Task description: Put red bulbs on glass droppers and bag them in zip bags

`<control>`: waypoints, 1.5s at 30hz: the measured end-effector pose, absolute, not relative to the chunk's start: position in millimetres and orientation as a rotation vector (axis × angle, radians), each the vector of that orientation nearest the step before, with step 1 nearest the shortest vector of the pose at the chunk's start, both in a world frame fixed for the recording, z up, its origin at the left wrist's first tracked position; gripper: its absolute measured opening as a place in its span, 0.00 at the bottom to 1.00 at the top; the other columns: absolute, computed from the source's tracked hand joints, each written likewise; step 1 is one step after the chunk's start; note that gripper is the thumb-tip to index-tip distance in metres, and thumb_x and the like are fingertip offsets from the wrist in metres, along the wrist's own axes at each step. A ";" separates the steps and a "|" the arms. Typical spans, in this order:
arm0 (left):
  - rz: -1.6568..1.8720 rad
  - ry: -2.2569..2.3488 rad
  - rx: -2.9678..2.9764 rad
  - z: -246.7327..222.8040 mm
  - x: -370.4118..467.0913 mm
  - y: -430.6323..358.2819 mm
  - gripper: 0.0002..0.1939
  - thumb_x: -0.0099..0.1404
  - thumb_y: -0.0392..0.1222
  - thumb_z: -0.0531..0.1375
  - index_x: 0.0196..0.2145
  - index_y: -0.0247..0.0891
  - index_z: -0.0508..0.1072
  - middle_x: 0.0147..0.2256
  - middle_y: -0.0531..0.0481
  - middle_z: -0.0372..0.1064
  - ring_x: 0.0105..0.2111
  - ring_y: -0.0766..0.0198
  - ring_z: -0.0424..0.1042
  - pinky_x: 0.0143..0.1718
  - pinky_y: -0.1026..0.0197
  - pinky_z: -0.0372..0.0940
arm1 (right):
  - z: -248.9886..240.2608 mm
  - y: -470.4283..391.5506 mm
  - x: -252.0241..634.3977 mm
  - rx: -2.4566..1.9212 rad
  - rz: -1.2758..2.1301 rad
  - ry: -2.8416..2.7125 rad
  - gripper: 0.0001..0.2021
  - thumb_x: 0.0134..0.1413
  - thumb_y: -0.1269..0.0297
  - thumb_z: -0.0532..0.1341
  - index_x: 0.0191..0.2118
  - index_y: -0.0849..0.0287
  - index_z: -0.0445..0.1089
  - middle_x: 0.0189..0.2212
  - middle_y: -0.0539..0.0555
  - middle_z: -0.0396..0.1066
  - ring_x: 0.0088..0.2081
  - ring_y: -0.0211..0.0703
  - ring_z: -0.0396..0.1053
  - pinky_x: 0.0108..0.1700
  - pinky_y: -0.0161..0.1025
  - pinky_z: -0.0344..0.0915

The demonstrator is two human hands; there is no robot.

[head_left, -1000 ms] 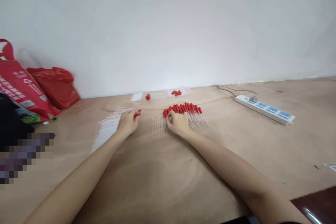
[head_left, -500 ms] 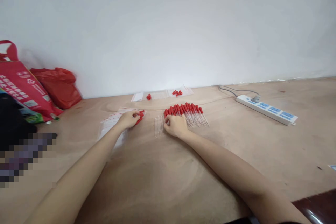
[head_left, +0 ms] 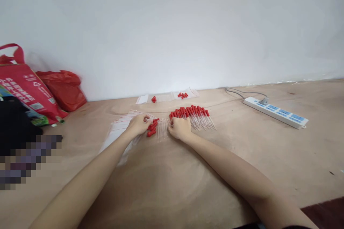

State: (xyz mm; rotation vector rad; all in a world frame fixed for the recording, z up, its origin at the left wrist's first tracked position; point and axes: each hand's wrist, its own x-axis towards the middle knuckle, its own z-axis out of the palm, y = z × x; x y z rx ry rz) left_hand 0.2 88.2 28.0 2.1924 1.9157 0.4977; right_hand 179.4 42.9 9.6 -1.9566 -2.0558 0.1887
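Observation:
My left hand (head_left: 139, 124) is bent with its fingers pinched, beside a small pile of red rubber bulbs (head_left: 152, 128). One bulb points right from near its fingertips; whether they grip it is unclear. Under and behind this hand lie clear zip bags (head_left: 115, 130). Thin glass tubes (head_left: 161, 128) lie side by side between the hands. My right hand (head_left: 180, 128) is closed at their right end, its fingertips partly hidden. Directly behind and right of it, droppers with red bulbs (head_left: 198, 111) lie in a row, tips toward me.
By the wall lie clear bags (head_left: 165, 97) with a few red bulbs (head_left: 183, 95) on them. A white power strip (head_left: 276, 112) with a plug and cable lies at right. At left stand a pink-red bag (head_left: 27, 89), a red plastic bag (head_left: 63, 87) and a black item (head_left: 16, 125).
My left hand has moved right, and the red bulbs beside it now lie closer to the glass tubes. My right hand stays in nearly the same place. The view has shifted slightly.

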 end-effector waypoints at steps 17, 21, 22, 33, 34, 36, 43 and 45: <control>0.788 1.881 2.004 10.8 2.3 114.5 0.05 0.51 0.41 0.58 0.25 0.36 0.70 0.25 0.51 0.71 0.27 0.62 0.69 0.28 0.65 0.60 | 13.3 45.8 175.9 -1.937 0.090 -2.121 0.13 0.53 0.65 0.50 0.36 0.68 0.67 0.33 0.65 0.71 0.35 0.50 0.69 0.43 0.46 0.50; 0.989 1.791 2.025 17.6 1.4 90.3 0.08 0.55 0.41 0.55 0.32 0.35 0.67 0.31 0.49 0.70 0.32 0.63 0.70 0.32 0.65 0.63 | 5.8 39.3 203.3 -1.692 0.190 -2.070 0.11 0.56 0.66 0.48 0.38 0.67 0.62 0.33 0.62 0.70 0.34 0.46 0.67 0.36 0.39 0.56; 1.015 1.740 2.040 18.2 1.8 80.6 0.09 0.55 0.42 0.54 0.34 0.35 0.67 0.32 0.49 0.69 0.32 0.64 0.70 0.32 0.65 0.63 | 2.5 36.5 211.9 -1.582 0.219 -2.074 0.09 0.56 0.68 0.47 0.38 0.66 0.61 0.32 0.60 0.70 0.34 0.44 0.67 0.35 0.37 0.56; 0.762 1.155 2.397 1.5 20.2 -11.3 0.10 0.63 0.39 0.50 0.39 0.39 0.69 0.36 0.48 0.65 0.33 0.64 0.66 0.36 0.61 0.63 | -15.4 -18.4 252.0 -1.070 0.158 -2.238 0.12 0.55 0.74 0.49 0.43 0.59 0.64 0.34 0.54 0.68 0.34 0.39 0.64 0.38 0.40 0.52; 0.755 1.138 2.400 0.2 20.3 -10.5 0.10 0.63 0.39 0.50 0.39 0.39 0.69 0.36 0.49 0.66 0.35 0.64 0.66 0.38 0.60 0.63 | -14.6 -19.9 250.0 -1.063 0.165 -2.241 0.12 0.55 0.74 0.49 0.42 0.59 0.64 0.34 0.54 0.68 0.34 0.39 0.64 0.39 0.40 0.52; 0.748 1.109 2.391 -1.1 19.6 -6.9 0.09 0.63 0.38 0.50 0.39 0.39 0.68 0.37 0.49 0.66 0.37 0.63 0.66 0.40 0.60 0.62 | -13.6 -20.5 246.2 -1.063 0.168 -2.249 0.11 0.54 0.73 0.50 0.41 0.60 0.65 0.34 0.54 0.68 0.35 0.39 0.64 0.39 0.40 0.50; 0.744 1.072 2.294 0.1 18.8 0.8 0.09 0.62 0.39 0.50 0.37 0.37 0.68 0.36 0.49 0.67 0.35 0.64 0.67 0.38 0.62 0.63 | -13.5 -18.5 242.5 -1.084 0.177 -2.286 0.10 0.55 0.72 0.50 0.39 0.60 0.65 0.35 0.54 0.69 0.36 0.39 0.64 0.39 0.40 0.48; 0.745 1.076 2.278 0.2 19.8 0.2 0.09 0.62 0.39 0.51 0.37 0.37 0.68 0.35 0.49 0.67 0.35 0.64 0.67 0.37 0.62 0.63 | -13.1 -19.0 242.1 -1.082 0.171 -2.297 0.09 0.55 0.71 0.50 0.39 0.59 0.66 0.35 0.53 0.69 0.35 0.39 0.64 0.38 0.40 0.48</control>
